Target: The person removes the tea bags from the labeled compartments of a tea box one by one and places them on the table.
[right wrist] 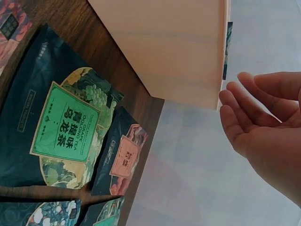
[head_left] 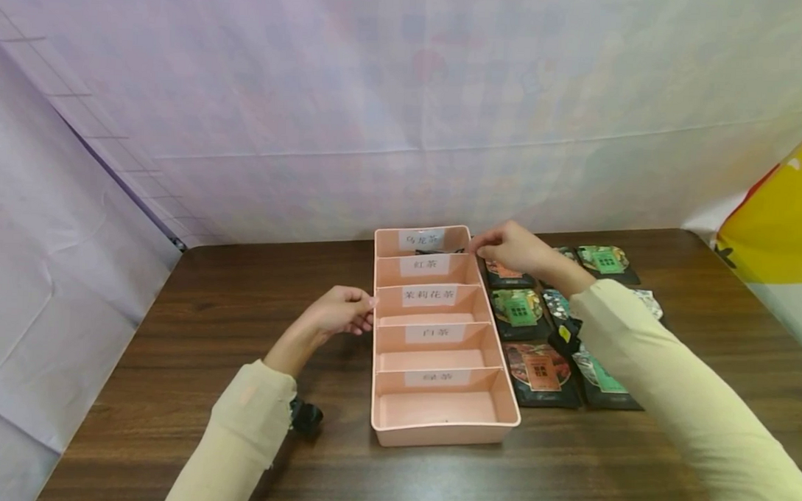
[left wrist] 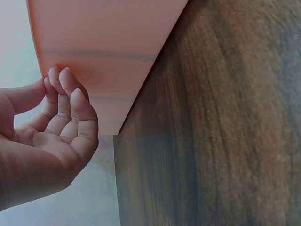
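Observation:
A pink divided box [head_left: 438, 410] with a paper label in each compartment stands on the table. My left hand [head_left: 338, 312] pinches the box's left rim between thumb and fingers, about halfway along. In the left wrist view the thumb and index finger meet at that edge. My right hand [head_left: 517, 249] is at the far right corner of the box, its fingers loosely bent with nothing between them. The right wrist view shows those fingertips beside the rim; whether they touch it I cannot tell. A dark packet [right wrist: 227, 52] pokes up over the edge from the farthest compartment.
Right of the box lie several dark tea pouches in rows, among them a green-labelled grape oolong pouch [right wrist: 66, 127] and an orange-labelled pouch [head_left: 541, 373]. My right forearm passes above some of them. A pale cloth [head_left: 418, 133] hangs behind the wooden table [head_left: 240, 304].

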Demonstrator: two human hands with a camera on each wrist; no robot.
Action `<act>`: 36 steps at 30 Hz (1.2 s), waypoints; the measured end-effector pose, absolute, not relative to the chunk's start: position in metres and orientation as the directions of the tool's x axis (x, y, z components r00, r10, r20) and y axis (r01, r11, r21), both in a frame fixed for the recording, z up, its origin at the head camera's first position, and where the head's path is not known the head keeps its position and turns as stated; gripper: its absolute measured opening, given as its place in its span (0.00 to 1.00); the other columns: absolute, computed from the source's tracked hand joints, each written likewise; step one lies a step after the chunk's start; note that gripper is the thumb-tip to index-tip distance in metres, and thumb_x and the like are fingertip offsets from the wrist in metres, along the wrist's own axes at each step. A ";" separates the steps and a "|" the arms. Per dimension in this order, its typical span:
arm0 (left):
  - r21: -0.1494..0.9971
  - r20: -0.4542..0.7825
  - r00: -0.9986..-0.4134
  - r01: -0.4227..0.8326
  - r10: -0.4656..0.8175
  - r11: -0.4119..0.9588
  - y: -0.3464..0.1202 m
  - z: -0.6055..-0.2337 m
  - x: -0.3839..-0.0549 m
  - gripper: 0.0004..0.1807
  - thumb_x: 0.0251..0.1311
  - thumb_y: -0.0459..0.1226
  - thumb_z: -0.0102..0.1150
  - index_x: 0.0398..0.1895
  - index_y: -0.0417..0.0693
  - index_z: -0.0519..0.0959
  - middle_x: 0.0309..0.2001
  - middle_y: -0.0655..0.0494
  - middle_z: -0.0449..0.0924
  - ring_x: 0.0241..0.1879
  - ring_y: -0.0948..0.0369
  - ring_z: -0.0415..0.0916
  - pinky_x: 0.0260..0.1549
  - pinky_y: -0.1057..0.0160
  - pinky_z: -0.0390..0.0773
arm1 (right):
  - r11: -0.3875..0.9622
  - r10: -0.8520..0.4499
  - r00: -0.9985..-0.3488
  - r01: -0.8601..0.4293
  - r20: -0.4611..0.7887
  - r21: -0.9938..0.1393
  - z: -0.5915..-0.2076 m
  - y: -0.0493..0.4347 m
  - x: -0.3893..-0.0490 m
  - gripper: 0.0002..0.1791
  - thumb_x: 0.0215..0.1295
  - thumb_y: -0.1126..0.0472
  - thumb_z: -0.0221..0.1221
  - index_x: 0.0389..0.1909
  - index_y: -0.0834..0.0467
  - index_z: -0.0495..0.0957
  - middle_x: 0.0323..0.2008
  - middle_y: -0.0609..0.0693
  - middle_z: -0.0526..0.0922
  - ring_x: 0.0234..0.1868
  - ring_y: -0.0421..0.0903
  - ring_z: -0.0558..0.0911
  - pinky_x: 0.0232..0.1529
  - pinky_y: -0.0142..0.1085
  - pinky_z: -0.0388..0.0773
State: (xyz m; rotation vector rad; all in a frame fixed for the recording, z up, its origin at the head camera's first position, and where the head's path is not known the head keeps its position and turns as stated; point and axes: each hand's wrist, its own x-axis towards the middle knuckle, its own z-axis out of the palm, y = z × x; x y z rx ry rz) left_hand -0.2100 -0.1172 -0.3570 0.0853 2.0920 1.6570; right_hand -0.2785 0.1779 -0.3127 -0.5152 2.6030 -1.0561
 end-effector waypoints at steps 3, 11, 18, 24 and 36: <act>0.934 -0.317 -0.889 -0.234 0.329 0.269 -0.117 -0.357 -0.209 0.10 0.66 0.32 0.45 0.29 0.36 0.71 0.23 0.53 0.72 0.22 0.63 0.72 0.22 0.70 0.72 | 0.666 -0.424 -0.897 -0.214 -0.127 -0.715 -0.312 0.176 -0.280 0.15 0.68 0.65 0.47 0.50 0.64 0.76 0.53 0.62 0.74 0.45 0.54 0.75 0.41 0.44 0.72; 0.936 -0.315 -0.890 -0.234 0.330 0.263 -0.117 -0.356 -0.209 0.10 0.66 0.33 0.46 0.28 0.37 0.71 0.23 0.54 0.72 0.22 0.63 0.72 0.22 0.70 0.72 | 0.670 -0.442 -0.891 -0.251 -0.104 -0.699 -0.312 0.170 -0.287 0.15 0.66 0.66 0.47 0.50 0.65 0.76 0.54 0.61 0.73 0.18 0.40 0.65 0.23 0.35 0.66; 0.935 -0.316 -0.891 -0.234 0.325 0.267 -0.117 -0.356 -0.209 0.10 0.66 0.32 0.45 0.28 0.37 0.71 0.23 0.54 0.72 0.22 0.63 0.71 0.22 0.70 0.71 | 0.638 -0.499 -0.864 -0.320 -0.060 -0.700 -0.317 0.167 -0.289 0.14 0.65 0.69 0.47 0.46 0.69 0.77 0.54 0.63 0.72 0.36 0.52 0.75 0.33 0.38 0.68; 0.935 -0.317 -0.891 -0.234 0.326 0.268 -0.117 -0.356 -0.209 0.10 0.66 0.32 0.45 0.29 0.35 0.71 0.23 0.54 0.72 0.22 0.63 0.71 0.22 0.70 0.71 | 0.644 -0.501 -0.864 -0.343 -0.039 -0.684 -0.322 0.164 -0.290 0.13 0.65 0.70 0.47 0.44 0.70 0.78 0.54 0.63 0.73 0.56 0.58 0.70 0.46 0.45 0.71; 0.931 -0.323 -0.891 -0.240 0.318 0.274 -0.116 -0.358 -0.209 0.10 0.67 0.32 0.45 0.29 0.35 0.71 0.23 0.53 0.72 0.22 0.63 0.72 0.22 0.70 0.72 | 0.680 -0.480 -0.877 -0.345 -0.037 -0.647 -0.324 0.163 -0.289 0.13 0.64 0.69 0.47 0.43 0.67 0.79 0.48 0.63 0.77 0.32 0.48 0.74 0.32 0.37 0.67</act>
